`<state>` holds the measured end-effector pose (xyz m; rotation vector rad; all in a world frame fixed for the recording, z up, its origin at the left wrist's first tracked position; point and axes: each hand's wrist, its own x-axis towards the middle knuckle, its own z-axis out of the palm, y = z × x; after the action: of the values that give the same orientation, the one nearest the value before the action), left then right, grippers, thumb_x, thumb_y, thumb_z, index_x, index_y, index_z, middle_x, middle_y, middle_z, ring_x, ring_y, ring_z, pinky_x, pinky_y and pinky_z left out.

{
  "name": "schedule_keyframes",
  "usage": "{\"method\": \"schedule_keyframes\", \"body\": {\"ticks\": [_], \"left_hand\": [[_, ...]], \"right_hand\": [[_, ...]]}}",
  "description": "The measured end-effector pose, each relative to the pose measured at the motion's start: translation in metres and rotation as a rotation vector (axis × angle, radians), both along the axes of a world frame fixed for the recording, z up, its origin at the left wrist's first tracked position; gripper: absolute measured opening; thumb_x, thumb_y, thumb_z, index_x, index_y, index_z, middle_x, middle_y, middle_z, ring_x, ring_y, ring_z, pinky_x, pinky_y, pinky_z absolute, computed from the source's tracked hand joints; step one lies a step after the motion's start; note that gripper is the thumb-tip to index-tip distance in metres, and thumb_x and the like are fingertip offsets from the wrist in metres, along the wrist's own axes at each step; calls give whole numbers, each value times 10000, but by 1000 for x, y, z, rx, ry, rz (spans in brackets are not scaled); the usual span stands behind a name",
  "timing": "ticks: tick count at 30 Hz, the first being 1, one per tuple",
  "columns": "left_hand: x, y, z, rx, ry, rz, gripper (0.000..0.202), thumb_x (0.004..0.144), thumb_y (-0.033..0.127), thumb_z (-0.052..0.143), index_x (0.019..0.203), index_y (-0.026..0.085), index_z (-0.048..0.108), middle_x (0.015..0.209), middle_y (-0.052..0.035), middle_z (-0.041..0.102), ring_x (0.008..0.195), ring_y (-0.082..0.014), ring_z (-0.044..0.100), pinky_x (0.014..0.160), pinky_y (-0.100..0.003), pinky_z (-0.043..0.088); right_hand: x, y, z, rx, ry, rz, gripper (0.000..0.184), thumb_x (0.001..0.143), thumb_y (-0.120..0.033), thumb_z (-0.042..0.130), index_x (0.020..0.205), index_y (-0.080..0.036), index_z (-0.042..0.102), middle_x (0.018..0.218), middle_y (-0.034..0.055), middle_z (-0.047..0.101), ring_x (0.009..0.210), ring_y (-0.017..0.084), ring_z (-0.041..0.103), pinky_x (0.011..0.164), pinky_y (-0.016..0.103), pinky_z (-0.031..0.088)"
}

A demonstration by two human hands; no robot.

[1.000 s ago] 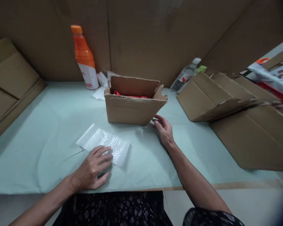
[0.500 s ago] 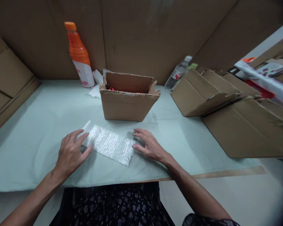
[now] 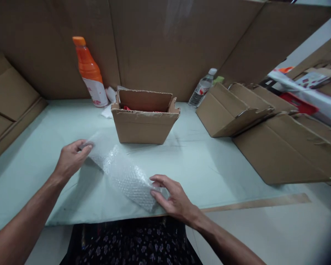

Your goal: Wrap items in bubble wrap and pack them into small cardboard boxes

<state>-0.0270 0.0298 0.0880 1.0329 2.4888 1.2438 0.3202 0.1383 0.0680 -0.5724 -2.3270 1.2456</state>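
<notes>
A clear bubble-wrap bag (image 3: 121, 173) is stretched slantwise between my hands, just above the pale green table (image 3: 198, 162). My left hand (image 3: 70, 160) pinches its far left end. My right hand (image 3: 172, 198) grips its near right end close to the table's front edge. Behind the bag stands an open cardboard box (image 3: 145, 121) with something red inside.
An orange bottle (image 3: 89, 71) stands at the back left beside white wrapping. A clear water bottle (image 3: 202, 88) leans at the back right. Flattened cardboard boxes (image 3: 264, 129) lie stacked on the right, more cardboard (image 3: 8, 99) on the left, cardboard walls behind.
Both hands have taken hold of the bubble-wrap bag and lifted it off the table. The right hand came from beside the box toward me, and the bag has turned slantwise.
</notes>
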Motion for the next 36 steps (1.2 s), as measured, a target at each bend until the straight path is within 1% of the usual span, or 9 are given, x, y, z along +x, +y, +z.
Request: {"method": "schedule_keyframes", "body": {"ticks": [4, 8, 12, 18, 23, 26, 28, 32, 36], "left_hand": [[-23, 43, -8, -39, 20, -13, 281, 734, 425, 594, 865, 214, 726, 815, -41, 726, 763, -229, 642, 744, -334, 513], [-30, 62, -26, -51, 63, 18, 506, 706, 413, 636, 1133, 147, 684, 1033, -130, 716, 956, -302, 661, 905, -431, 525], [-9, 16, -36, 20, 294, -105, 496, 803, 370, 578, 1262, 188, 629, 1272, -151, 658, 1232, -338, 584, 1096, -515, 437], [68, -87, -36, -4, 487, -703, 671, 814, 124, 551, 1460, 291, 490, 1487, -102, 555, 1399, -307, 487, 1124, -501, 446], [112, -91, -35, 143, 398, -612, 575, 882, 160, 590, 1438, 273, 497, 1331, -113, 665, 1261, -275, 610, 1039, -432, 513], [106, -71, -35, 111, 163, -310, 301, 927, 308, 582, 1216, 241, 635, 972, -43, 745, 882, -206, 705, 792, -325, 562], [96, -58, -35, 25, -10, -172, 413, 896, 433, 598, 1240, 206, 626, 816, -9, 710, 716, -185, 661, 686, -310, 537], [79, -43, -38, -93, -133, -135, 698, 828, 511, 590, 1423, 154, 511, 757, 19, 673, 646, -174, 607, 679, -325, 509], [78, -40, -43, -191, -28, -130, 704, 840, 459, 577, 1466, 155, 470, 818, 1, 696, 682, -186, 624, 715, -346, 508]], "right_hand": [[-4, -46, -12, -287, 64, -17, 652, 921, -214, 614, 1539, -277, 417, 973, 19, 718, 819, 159, 664, 805, 336, 556], [-16, -63, -19, -320, 1, 118, 482, 925, -220, 595, 1400, -294, 620, 1189, 66, 720, 994, 209, 666, 916, 394, 547], [-19, -51, -16, -491, 20, 113, 364, 909, -272, 637, 1263, -283, 723, 1090, 52, 704, 926, 188, 633, 834, 350, 535], [-28, -43, -20, -1013, 137, 80, 354, 824, -425, 762, 1133, -253, 762, 976, 32, 656, 786, 141, 576, 730, 293, 516], [-50, -47, -18, -1190, 269, 77, 409, 832, -413, 717, 1196, -228, 682, 1035, 72, 689, 851, 186, 646, 762, 334, 544], [-53, -41, -12, -1056, 298, 58, 638, 834, -402, 715, 1423, -279, 502, 1259, 110, 656, 976, 218, 689, 745, 330, 553], [-50, -33, -8, -859, 250, 49, 676, 857, -367, 702, 1476, -307, 437, 1338, 108, 624, 1018, 210, 690, 761, 327, 560], [-46, -16, -2, -265, 79, 90, 402, 923, -241, 616, 1323, -275, 605, 1332, 87, 645, 1184, 220, 628, 942, 400, 547], [-66, -2, -4, 295, -56, 221, 455, 928, -201, 629, 1378, -216, 571, 1470, 128, 564, 1354, 259, 503, 1116, 496, 445]]}}
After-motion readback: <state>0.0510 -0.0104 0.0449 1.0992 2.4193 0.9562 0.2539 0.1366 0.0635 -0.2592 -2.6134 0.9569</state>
